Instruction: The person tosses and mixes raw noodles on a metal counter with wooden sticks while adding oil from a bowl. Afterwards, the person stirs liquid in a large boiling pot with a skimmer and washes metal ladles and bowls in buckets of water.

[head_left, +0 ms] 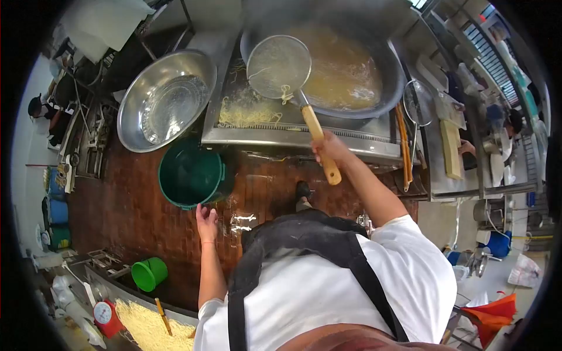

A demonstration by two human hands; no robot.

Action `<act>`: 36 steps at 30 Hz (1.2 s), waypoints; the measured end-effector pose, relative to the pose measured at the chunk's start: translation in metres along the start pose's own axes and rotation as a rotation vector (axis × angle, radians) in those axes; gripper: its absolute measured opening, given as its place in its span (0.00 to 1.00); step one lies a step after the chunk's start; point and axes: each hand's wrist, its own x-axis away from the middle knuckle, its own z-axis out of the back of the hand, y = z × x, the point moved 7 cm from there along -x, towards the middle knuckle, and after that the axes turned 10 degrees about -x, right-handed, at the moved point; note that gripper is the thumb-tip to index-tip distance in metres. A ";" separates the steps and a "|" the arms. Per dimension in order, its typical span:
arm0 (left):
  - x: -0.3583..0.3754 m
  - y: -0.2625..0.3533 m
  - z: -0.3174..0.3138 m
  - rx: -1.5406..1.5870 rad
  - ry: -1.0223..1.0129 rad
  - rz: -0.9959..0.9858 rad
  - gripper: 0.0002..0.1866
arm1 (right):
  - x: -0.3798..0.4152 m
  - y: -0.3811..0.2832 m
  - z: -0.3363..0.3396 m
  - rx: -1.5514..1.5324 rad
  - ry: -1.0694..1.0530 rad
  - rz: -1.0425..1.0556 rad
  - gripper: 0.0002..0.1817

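Note:
My right hand (329, 149) grips the wooden handle of a round wire-mesh skimmer (278, 65). The skimmer's basket hovers over the left rim of a large wok (386, 99) filled with cloudy yellowish liquid, and a few noodle strands cling to its edge. My left hand (206, 221) hangs low with fingers apart, next to the rim of a dark green bucket (192, 174) on the floor, holding nothing. A loose pile of yellow noodles (246, 114) lies on the steel counter just left of the wok.
A big steel basin (165, 98) holding water sits left of the counter. Long chopsticks (403, 146) lie right of the wok, beside a second strainer (418, 102). A small green bucket (148, 273), a red scale (106, 316) and a tray of noodles (145, 327) are at lower left. The brick floor looks wet.

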 end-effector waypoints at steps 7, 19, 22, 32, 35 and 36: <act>0.005 -0.016 0.008 -0.059 -0.004 -0.010 0.37 | -0.004 0.077 0.006 1.057 0.346 0.414 0.21; 0.020 0.031 -0.046 -0.020 -0.012 -0.007 0.37 | -0.020 0.072 0.024 1.122 0.323 0.486 0.23; 0.016 0.040 -0.060 -0.006 -0.020 -0.028 0.37 | -0.005 0.033 0.028 1.062 0.291 0.485 0.23; 0.033 0.037 -0.065 -0.033 0.024 0.041 0.37 | -0.042 -0.027 0.134 0.811 0.475 0.420 0.22; 0.041 0.031 -0.064 -0.037 0.034 0.069 0.38 | -0.062 -0.042 0.177 0.940 0.555 0.325 0.21; 0.040 0.027 -0.064 -0.037 0.033 0.071 0.38 | -0.071 -0.044 0.191 0.983 0.564 0.289 0.21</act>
